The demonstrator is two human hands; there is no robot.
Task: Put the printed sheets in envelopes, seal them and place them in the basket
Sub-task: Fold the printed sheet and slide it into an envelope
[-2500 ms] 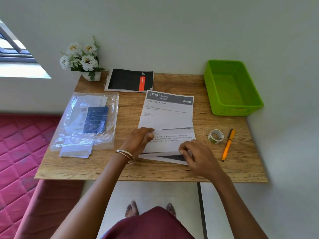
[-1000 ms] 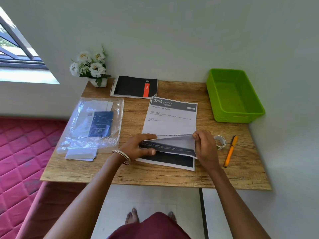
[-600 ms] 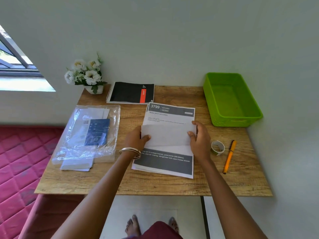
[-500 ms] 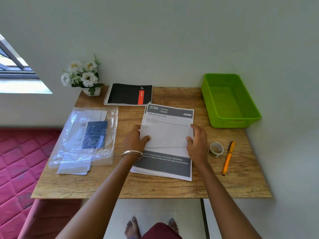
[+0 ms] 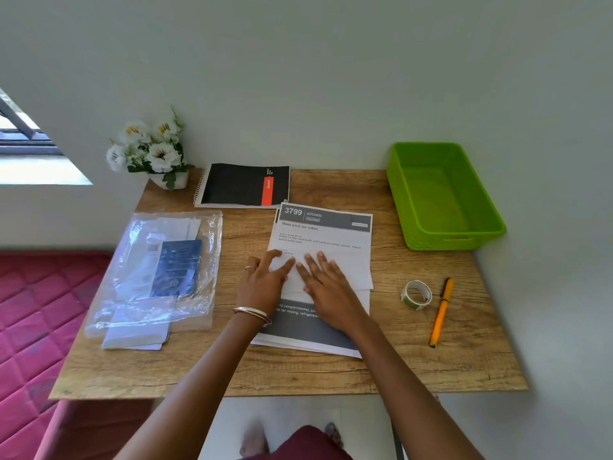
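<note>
Matt white paper sheet [image 5: 335,270] under my palms, grainy wood table [image 5: 414,360], crinkly glossy plastic bag [image 5: 159,270], shiny green plastic basket [image 5: 444,194], metal bangles [image 5: 253,313].

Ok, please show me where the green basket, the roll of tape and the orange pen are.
green basket [image 5: 444,243]: head view, on its near wall.
roll of tape [image 5: 416,294]: head view, on its near rim.
orange pen [image 5: 441,313]: head view, on the middle of its barrel.

Single head-worn view, angled forward and down

The wooden table [image 5: 331,370] is seen from above its near edge at close range, facing the wall [image 5: 315,68]; both forearms enter from the bottom, and floor is glimpsed beneath the table edge.
</note>
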